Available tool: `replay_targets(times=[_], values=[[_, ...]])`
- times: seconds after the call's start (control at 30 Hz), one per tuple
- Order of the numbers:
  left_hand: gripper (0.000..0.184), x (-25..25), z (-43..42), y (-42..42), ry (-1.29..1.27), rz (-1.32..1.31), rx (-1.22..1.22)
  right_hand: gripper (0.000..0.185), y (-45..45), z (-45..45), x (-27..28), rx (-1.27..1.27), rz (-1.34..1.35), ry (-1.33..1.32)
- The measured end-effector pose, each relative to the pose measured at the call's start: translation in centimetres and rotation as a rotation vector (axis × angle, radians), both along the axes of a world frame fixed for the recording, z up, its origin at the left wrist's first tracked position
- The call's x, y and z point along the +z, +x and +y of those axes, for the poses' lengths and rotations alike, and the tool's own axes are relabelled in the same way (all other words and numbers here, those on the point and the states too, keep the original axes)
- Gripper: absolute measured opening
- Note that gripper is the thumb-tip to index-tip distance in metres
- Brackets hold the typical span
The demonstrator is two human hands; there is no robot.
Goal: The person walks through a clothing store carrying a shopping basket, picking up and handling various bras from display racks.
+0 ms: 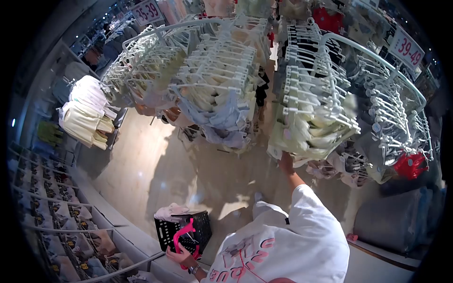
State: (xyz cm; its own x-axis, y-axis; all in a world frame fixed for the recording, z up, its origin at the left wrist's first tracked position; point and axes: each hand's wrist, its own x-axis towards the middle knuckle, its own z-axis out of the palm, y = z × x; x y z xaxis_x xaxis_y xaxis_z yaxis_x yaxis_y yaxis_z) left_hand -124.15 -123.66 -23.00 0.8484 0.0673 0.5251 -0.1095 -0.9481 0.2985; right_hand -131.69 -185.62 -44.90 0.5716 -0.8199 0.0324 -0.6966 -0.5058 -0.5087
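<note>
My left hand (180, 256) is closed on the pink handle (183, 232) of a black shopping basket (204, 228), low on my left side. Pale pink clothing (171, 212) lies on top of the basket. Ahead and to the right, my right hand (285, 163) reaches up to the lower front edge of a row of pale green garments (309, 137) on white hangers. A white tag (273, 152) hangs beside my fingers. Those fingers are partly hidden by the cloth, so their grip is unclear.
Racks of garments on white hangers (214, 66) stand ahead, with price signs (406, 49) above. Divided bins of folded items (78, 217) line the left. White and cream clothes (85, 111) hang at far left. A grey covered block (389, 219) is at right, beyond the pale floor (137, 165).
</note>
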Motion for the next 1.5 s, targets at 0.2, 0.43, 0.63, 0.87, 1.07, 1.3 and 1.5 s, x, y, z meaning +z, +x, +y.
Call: replay_targets(times=[0.2,0.43,0.63,0.87,1.07,1.3,1.5], values=[[0.032,-0.3,-11.6,3.6,-0.14,0.175,-0.24,0.054,-0.3,-0.7,-3.2,0.043,0.018,-0.116],[0.012,-3.6,-24.6,5.8,-0.298,0.441,-0.71,0.057,-1.7,-0.5,-1.9,0.151,-0.04,0.236],[0.02,-13.4,-34.2,4.4,-0.624,1.41,-0.942,0.055,-3.0,1.1,1.3,0.22,0.067,0.547],[0.031,-17.3,-40.2,1.3,-0.786,1.987,-0.597,0.043,-4.1,3.8,3.7,0.146,-0.2,0.777],[0.031,-17.5,-40.5,1.3,-1.069,2.191,-0.491,0.047,-4.6,5.0,5.6,0.014,-0.324,0.861],[0.026,-18.8,-39.1,4.2,-1.205,2.191,-0.446,0.049,-4.2,6.5,7.4,-0.046,-0.449,0.851],[0.023,-21.7,-38.4,3.3,-1.185,2.257,-0.281,0.052,-4.1,7.0,9.0,-0.047,-0.42,0.895]])
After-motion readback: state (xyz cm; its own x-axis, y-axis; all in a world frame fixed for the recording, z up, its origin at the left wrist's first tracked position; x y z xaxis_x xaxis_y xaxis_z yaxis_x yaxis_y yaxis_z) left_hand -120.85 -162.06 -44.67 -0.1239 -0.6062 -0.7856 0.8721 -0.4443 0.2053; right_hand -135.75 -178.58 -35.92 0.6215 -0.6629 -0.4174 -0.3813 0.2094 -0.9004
